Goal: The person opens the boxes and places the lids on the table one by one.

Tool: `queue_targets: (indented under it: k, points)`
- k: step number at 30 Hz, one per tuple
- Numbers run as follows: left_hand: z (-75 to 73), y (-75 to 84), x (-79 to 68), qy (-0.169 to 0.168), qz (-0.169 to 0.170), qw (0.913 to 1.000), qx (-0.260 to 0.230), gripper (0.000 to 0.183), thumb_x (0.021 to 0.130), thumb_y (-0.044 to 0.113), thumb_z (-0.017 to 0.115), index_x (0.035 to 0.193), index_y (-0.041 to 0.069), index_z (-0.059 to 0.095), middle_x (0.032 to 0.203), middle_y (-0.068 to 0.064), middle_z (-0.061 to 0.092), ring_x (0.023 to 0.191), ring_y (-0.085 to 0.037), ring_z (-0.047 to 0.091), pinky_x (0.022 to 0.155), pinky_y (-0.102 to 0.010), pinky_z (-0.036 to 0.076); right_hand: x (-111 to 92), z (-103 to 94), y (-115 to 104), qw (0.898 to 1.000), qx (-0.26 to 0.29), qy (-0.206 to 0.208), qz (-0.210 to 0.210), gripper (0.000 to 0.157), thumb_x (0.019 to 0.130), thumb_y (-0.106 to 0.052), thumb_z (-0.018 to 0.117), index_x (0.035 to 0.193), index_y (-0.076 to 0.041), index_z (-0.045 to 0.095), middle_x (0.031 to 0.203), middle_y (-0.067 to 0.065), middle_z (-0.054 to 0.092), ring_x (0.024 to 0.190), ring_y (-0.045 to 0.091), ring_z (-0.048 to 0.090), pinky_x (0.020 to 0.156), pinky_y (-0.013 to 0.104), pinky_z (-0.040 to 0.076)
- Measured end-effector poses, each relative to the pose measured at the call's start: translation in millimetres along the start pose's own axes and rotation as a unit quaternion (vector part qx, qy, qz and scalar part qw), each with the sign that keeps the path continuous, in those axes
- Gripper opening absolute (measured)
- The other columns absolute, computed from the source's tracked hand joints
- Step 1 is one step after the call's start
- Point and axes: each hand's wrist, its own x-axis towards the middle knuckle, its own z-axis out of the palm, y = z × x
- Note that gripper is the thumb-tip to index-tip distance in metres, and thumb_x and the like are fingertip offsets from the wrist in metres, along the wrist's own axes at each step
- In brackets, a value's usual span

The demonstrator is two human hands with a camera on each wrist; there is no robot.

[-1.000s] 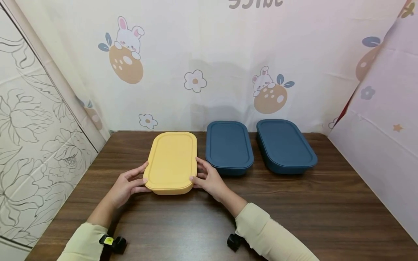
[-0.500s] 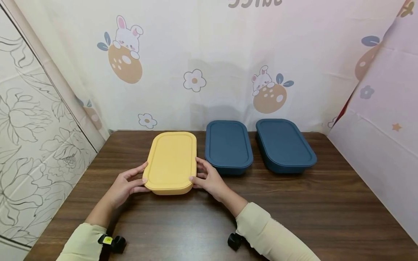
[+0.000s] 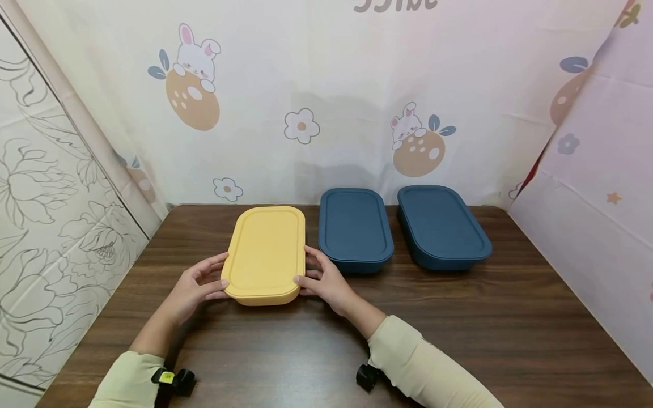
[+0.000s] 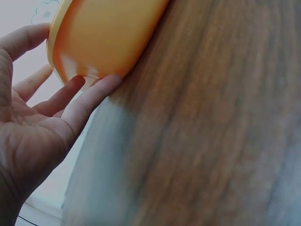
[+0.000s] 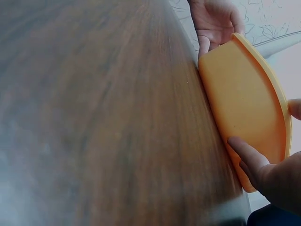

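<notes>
A yellow lunch box (image 3: pixel 264 249) with a rounded lid sits on the table at centre left in the head view. My left hand (image 3: pixel 190 287) grips its left side near the front corner, thumb at the lid's edge. On the opposite side my right hand (image 3: pixel 329 283) holds it the same way, thumb on the rim and fingers against the wall. In the left wrist view, spread fingers of my left hand (image 4: pixel 35 113) touch the yellow box (image 4: pixel 101 35). A finger of my right hand (image 5: pixel 277 176) presses the box's wall (image 5: pixel 240 101) in the right wrist view.
Two dark blue lidded boxes, a middle one (image 3: pixel 355 226) and a right one (image 3: pixel 442 224), stand right of the yellow box. The brown wooden table (image 3: pixel 285 362) meets a patterned curtain (image 3: pixel 347 73) at its back edge.
The whole head view has shifted slightly to the left. Both hands keep their places on the yellow lunch box, and the boxes stay put.
</notes>
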Motion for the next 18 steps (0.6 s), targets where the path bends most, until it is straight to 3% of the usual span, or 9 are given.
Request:
queue_targets:
  k: [4, 7, 10, 14, 18]
  points:
    - [-0.1, 5.8, 0.5, 0.012, 0.006, 0.9994, 0.031, 0.067, 0.092, 0.001, 0.066, 0.149, -0.003, 0.031, 0.141, -0.029, 0.041, 0.109, -0.011, 0.060, 0.080, -0.034, 0.056, -3.3, 1.4, -0.3, 1.000, 0.008, -0.005, 0.009, 0.083, 0.088, -0.008, 0.072, 0.154, -0.013, 0.023, 0.148, 0.020, 0.039, 0.119, 0.032, 0.055, 0.085, 0.048, 0.054]
    - [-1.4, 11.0, 1.9, 0.020, 0.024, 0.9955, 0.090, 0.067, 0.090, 0.005, 0.069, 0.147, -0.002, 0.036, 0.141, -0.027, 0.045, 0.114, -0.011, 0.056, 0.085, -0.028, 0.053, -5.4, 2.1, -0.6, 1.000, 0.011, -0.012, 0.012, 0.088, 0.085, -0.007, 0.075, 0.155, -0.011, 0.021, 0.148, 0.021, 0.038, 0.121, 0.034, 0.054, 0.084, 0.046, 0.055]
    - [-2.1, 15.4, 3.2, 0.024, 0.047, 0.9866, 0.155, 0.065, 0.088, 0.009, 0.073, 0.145, -0.001, 0.041, 0.137, -0.022, 0.051, 0.119, -0.018, 0.052, 0.091, -0.026, 0.050, -6.7, 2.1, 0.0, 1.000, 0.005, -0.015, 0.012, 0.092, 0.081, -0.005, 0.078, 0.155, -0.010, 0.022, 0.148, 0.020, 0.039, 0.122, 0.034, 0.052, 0.085, 0.040, 0.055]
    - [-0.7, 21.4, 5.0, 0.021, 0.062, 0.9802, 0.187, 0.065, 0.086, 0.009, 0.076, 0.142, -0.001, 0.045, 0.137, -0.019, 0.049, 0.124, -0.030, 0.047, 0.095, -0.040, 0.049, -6.5, 2.3, 1.3, 1.000, -0.016, -0.013, 0.006, 0.095, 0.076, 0.001, 0.081, 0.153, -0.009, 0.026, 0.146, 0.018, 0.042, 0.123, 0.033, 0.051, 0.092, 0.037, 0.051]
    - [0.7, 26.3, 6.5, 0.013, 0.065, 0.9792, 0.192, 0.066, 0.084, 0.010, 0.077, 0.141, -0.001, 0.046, 0.139, -0.017, 0.045, 0.126, -0.033, 0.045, 0.095, -0.051, 0.046, -5.5, 2.9, 1.5, 0.999, -0.034, -0.006, 0.002, 0.096, 0.073, 0.004, 0.082, 0.152, -0.009, 0.029, 0.145, 0.017, 0.044, 0.122, 0.033, 0.051, 0.096, 0.042, 0.048]
